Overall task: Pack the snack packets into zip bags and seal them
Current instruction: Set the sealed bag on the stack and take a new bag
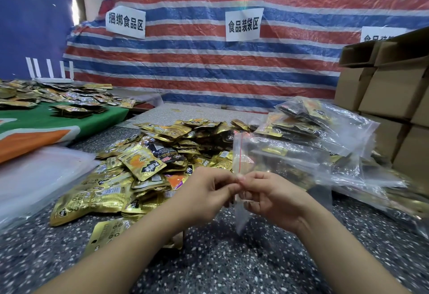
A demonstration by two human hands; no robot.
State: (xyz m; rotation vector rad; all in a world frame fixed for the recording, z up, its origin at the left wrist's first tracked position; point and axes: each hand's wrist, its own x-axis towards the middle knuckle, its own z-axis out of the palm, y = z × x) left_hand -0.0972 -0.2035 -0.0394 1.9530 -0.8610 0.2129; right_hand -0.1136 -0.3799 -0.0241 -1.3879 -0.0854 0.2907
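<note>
Left hand (204, 191) and right hand (267, 195) meet, both pinching our clear zip bag (241, 168) at its edge. Left of the bag: loose snack packets (148, 161) heaped on the bench (232, 259). Right: filled bags (325, 136).

Two bare forearms reach into view from the bottom edge, with no sleeve, watch or band on either. The left hand (204, 195) and the right hand (274, 198) wear no gloves and no rings. The fingers (251, 179) end in short, plain, unpainted nails.
</note>
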